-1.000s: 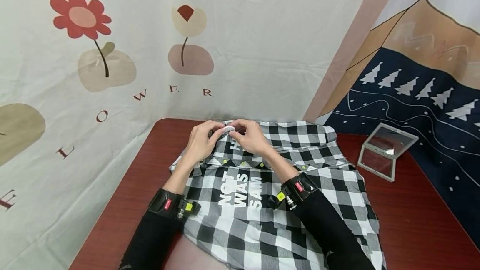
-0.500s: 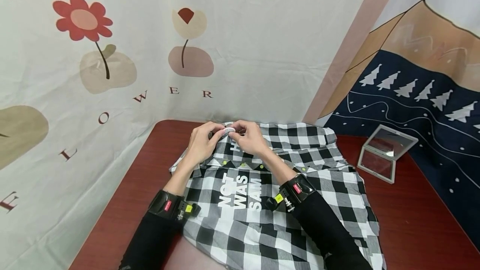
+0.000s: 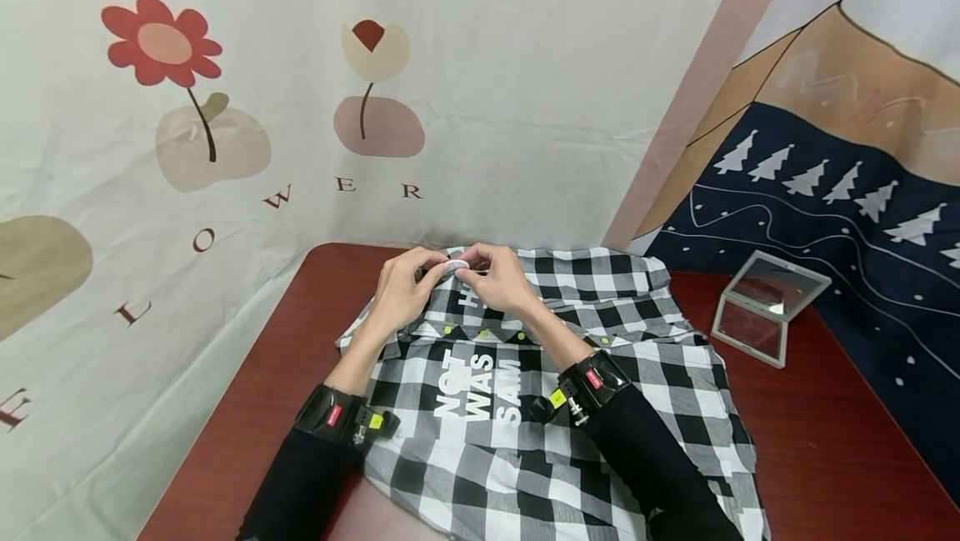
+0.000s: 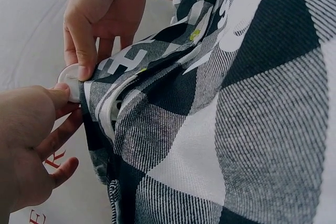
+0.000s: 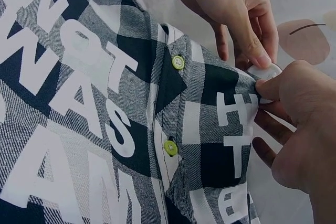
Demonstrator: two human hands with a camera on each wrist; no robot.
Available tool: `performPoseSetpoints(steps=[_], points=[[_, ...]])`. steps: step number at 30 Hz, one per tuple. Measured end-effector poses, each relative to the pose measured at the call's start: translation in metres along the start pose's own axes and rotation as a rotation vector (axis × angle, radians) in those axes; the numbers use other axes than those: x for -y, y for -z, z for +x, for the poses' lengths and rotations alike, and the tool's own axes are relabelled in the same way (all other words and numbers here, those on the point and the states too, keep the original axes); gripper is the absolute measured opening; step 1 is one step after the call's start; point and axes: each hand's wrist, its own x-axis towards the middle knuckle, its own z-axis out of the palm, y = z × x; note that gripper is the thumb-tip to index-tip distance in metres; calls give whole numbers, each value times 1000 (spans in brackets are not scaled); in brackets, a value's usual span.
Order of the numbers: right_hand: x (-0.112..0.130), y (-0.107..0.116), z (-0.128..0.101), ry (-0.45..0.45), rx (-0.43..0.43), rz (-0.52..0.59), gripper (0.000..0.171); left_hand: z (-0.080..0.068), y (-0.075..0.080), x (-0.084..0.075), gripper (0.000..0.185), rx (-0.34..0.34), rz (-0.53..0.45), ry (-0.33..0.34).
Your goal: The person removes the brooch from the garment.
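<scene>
A black, white and grey checked shirt [image 3: 570,408] with white lettering and yellow-green buttons [image 5: 170,148] lies spread on the table. At its far edge is a small, flat white disc [image 4: 70,77] with a rounded outline. My left hand [image 3: 401,291] pinches the disc between thumb and fingers, the thumb lying on its face. From the other side my right hand [image 3: 498,278] pinches the disc together with the shirt's edge, thumb on top. Both hands hold the cloth edge raised, as the wrist views show. The disc's underside is hidden.
An opened, hinged case with a clear panel [image 3: 768,308] lies at the right on the reddish-brown table [image 3: 247,416]. A pale curtain [image 3: 510,91] with flower prints hangs right behind the table's far edge. A dark blue cloth with white trees [image 3: 825,216] hangs at the right.
The head view shifts slightly. Both hands stay at the shirt's far edge and keep their pinch on the disc, with only very small finger movement.
</scene>
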Motion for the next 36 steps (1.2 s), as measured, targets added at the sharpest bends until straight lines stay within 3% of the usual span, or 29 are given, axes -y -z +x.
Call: performPoseSetpoints(steps=[16, 36], points=[[-7, 1, -1, 103, 51, -49, 20, 0, -1, 3, 17, -13, -16, 13], [-5, 13, -8, 127, 92, -93, 41, -2, 1, 1, 18, -3, -1, 11]])
